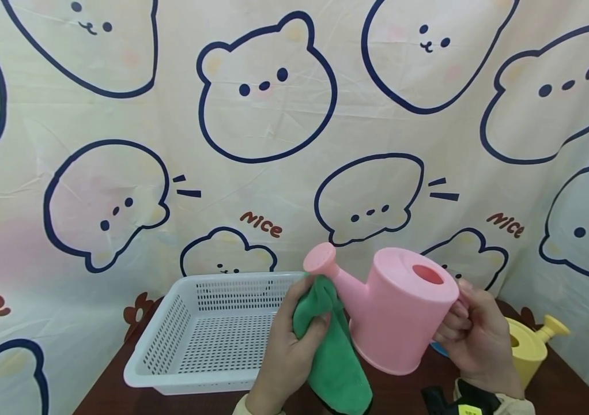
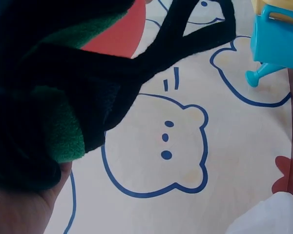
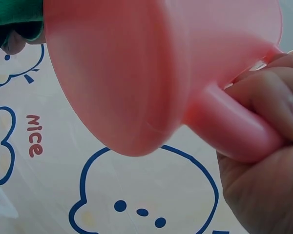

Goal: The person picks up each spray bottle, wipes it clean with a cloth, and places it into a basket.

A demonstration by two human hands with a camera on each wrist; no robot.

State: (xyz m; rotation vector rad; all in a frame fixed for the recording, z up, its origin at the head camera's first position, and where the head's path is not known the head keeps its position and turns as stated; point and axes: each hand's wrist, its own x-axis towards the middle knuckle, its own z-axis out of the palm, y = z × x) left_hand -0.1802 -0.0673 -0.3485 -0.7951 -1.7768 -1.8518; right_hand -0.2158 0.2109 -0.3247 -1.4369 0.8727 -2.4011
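Observation:
A pink watering can (image 1: 403, 311) is held up above the table, its spout pointing left. My right hand (image 1: 476, 334) grips it by the handle (image 3: 239, 126), fingers curled round the loop. My left hand (image 1: 294, 340) holds a green cloth (image 1: 338, 369) bunched between thumb and fingers, just under the spout's round head (image 1: 320, 258). Whether the cloth touches the spout I cannot tell. The cloth hangs down in front of the can, and a dark edging and strap (image 2: 185, 44) show on it in the left wrist view.
A white perforated basket (image 1: 154, 369) stands on the dark brown table (image 1: 113, 386) to the left. At the right, behind my right hand, is a yellow watering can (image 1: 530, 349). A blue watering can (image 2: 278, 44) appears beside it in the left wrist view. A patterned curtain hangs behind.

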